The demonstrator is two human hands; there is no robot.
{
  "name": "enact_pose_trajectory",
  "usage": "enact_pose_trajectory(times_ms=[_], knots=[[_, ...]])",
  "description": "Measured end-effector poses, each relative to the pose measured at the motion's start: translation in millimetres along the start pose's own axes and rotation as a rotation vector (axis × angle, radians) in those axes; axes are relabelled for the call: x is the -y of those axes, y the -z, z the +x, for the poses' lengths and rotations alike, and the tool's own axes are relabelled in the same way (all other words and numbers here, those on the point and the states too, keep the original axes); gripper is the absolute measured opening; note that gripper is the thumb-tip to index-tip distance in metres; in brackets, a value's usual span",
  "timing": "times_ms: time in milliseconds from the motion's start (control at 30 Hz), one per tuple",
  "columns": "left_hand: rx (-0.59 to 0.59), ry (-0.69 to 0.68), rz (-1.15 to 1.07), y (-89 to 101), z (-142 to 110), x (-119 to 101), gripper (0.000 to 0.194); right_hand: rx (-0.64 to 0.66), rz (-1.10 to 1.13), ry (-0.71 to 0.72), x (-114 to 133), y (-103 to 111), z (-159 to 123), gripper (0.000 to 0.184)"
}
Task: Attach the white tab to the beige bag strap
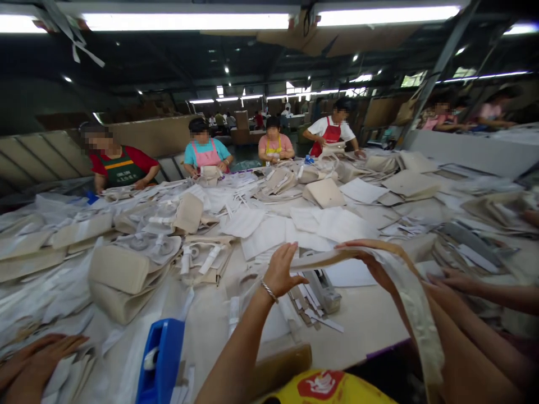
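A long beige strap with a whitish wrapping [415,292] arches in front of me. My right hand [377,269] grips it at the top of the bend, and its wrapped tail hangs down beside my right forearm. My left hand [283,270], with a twisted bracelet at the wrist, is at the strap's left end; its thumb and fingers are spread apart. Whether the palm touches the strap I cannot tell. Under the strap a grey tape dispenser [326,294] stands on the table, with narrow white and beige strips [306,303] beside it.
A blue tape dispenser [162,359] stands at the front left. Folded beige bags [120,269] and white sheets [269,233] cover much of the table [366,320]. Co-workers' hands [42,359] reach in at left and right [457,280]. Several people work across the table.
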State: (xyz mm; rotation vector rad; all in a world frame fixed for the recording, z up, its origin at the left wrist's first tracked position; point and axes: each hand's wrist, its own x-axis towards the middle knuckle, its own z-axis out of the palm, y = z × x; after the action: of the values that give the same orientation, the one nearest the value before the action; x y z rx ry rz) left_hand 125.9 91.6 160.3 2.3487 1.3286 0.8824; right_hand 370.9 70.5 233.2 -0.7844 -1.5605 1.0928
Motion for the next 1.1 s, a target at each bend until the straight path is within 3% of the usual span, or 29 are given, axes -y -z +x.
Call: enact_pose_trajectory(times_ms=[100,200,300,433,533,667,833,967,1067,1100], knots=[[-0.056,-0.139,-0.133,19.7,20.7,-60.7,0.076,0.105,-0.137,-0.021,12.3,-14.0,6.0,0.031],[-0.021,-0.046,-0.249,21.6,35.8,-86.7,0.068,0.110,-0.177,0.021,12.6,-27.0,12.9,0.028],[0.056,0.068,-0.391,12.5,42.5,-77.6,0.060,0.091,-0.106,-0.024,0.1,-30.5,13.5,0.035],[-0.024,0.193,-0.495,7.4,41.3,-40.8,0.045,0.085,0.215,-0.409,-21.1,-25.5,-7.7,0.045],[-0.106,0.267,-0.493,12.6,34.6,-11.4,0.037,0.169,0.455,-0.651,-33.3,-24.1,-34.4,0.048],[-0.146,0.331,-0.428,20.1,21.4,16.1,0.032,0.177,0.442,-0.780,-42.5,-28.2,-60.2,0.035],[-0.146,0.417,-0.291,14.5,10.0,36.5,0.032,0.237,0.376,-0.863,-45.9,-34.7,-66.6,0.025],[-0.154,0.390,-0.049,19.6,1.4,32.8,0.040,0.235,0.273,-0.876,-43.8,-37.8,-65.6,0.026],[-0.188,0.161,0.240,34.9,-13.5,0.7,0.063,0.225,0.173,-0.871,-47.8,-44.6,-65.6,0.027],[-0.137,0.038,0.300,36.9,-19.6,-12.4,0.064,0.223,0.125,-0.864,-51.3,-48.2,-64.6,0.028]])
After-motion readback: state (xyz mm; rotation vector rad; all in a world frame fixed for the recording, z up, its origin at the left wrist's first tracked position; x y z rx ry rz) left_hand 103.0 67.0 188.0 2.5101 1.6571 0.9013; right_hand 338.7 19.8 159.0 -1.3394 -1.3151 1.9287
